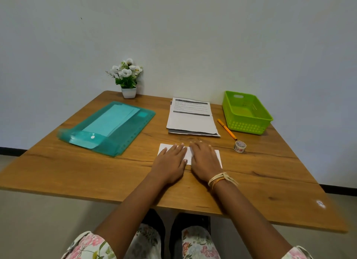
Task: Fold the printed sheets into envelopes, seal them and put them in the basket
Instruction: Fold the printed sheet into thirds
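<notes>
A folded white sheet [218, 154] lies on the wooden table [96, 173] near its front middle. My left hand [171, 162] presses flat on the sheet's left half, fingers straight. My right hand [205, 160] lies flat on its right half, touching the left hand. Behind them sits a stack of printed sheets [191, 117]. The green basket [246, 112] stands at the back right and holds nothing that I can see. A teal folder [110, 127] with envelopes inside lies at the left, its flap open.
An orange pen [227, 129] lies between the stack and the basket. A small patterned tape roll [240, 146] stands right of my hands. A white pot of flowers [127, 79] stands at the back against the wall.
</notes>
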`<state>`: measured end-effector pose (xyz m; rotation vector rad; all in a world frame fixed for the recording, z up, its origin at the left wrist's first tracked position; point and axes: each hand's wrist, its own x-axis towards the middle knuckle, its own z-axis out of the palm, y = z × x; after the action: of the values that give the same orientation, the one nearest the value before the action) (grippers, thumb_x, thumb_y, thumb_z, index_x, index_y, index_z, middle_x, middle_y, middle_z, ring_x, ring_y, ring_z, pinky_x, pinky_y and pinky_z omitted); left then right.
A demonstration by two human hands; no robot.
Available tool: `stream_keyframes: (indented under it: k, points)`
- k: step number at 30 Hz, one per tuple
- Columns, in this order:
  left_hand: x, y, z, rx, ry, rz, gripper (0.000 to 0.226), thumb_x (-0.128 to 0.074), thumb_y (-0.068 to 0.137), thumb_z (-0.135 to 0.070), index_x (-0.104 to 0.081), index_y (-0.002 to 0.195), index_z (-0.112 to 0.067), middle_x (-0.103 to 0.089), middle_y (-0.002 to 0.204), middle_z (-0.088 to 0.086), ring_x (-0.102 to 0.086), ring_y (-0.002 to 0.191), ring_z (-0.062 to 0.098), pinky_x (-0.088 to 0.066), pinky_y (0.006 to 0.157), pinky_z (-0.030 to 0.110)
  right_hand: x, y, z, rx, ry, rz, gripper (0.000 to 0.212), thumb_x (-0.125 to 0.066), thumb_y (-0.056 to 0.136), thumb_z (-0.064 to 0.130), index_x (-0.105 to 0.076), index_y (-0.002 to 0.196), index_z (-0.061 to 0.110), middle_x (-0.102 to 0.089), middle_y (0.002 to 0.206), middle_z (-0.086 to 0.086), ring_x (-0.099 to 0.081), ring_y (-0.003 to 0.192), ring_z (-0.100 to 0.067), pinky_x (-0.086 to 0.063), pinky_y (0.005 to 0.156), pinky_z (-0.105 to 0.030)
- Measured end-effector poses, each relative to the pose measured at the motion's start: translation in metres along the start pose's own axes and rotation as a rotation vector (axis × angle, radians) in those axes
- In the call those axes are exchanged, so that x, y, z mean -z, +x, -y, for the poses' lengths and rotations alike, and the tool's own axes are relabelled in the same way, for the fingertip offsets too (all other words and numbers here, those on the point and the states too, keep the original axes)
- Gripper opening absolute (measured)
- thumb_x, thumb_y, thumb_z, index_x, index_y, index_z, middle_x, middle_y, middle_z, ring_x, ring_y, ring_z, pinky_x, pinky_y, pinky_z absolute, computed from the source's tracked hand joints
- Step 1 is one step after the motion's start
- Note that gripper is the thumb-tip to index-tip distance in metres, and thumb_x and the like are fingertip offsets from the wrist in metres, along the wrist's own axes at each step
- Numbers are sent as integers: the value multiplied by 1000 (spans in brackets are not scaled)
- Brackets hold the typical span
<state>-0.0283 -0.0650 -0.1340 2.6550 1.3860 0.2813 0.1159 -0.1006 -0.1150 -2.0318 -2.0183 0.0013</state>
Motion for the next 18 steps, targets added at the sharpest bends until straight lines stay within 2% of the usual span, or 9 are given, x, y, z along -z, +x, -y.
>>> stream_keyframes:
  k: [3, 7, 18]
  points:
    - [2, 0, 0, 4, -5, 8, 55, -21, 102, -39, -10, 153, -23, -8, 161, -3, -5, 148, 13, -9, 119, 37, -11, -5, 6, 26, 64, 64, 52, -32, 100, 29, -23, 151, 19, -23, 158, -3, -17, 147, -17, -15, 119, -38]
    - [5, -2, 9, 48, 20, 17, 56, -20, 102, -39, -7, 153, -21, -4, 161, -3, -2, 148, 13, -7, 119, 36, -8, -5, -2, -8, 12, 150, 57, -24, 101, 39, -13, 153, 18, -10, 162, -1, -8, 149, -16, -11, 120, -39]
    - [18, -21, 46, 131, 26, 40, 56, -17, 102, -40, -4, 154, -22, -1, 161, -4, 1, 148, 11, -5, 121, 39, 1, -22, -44, -143, -56, 181, 60, -19, 101, 44, -8, 154, 16, -3, 162, -2, -3, 149, -17, -7, 119, -38]
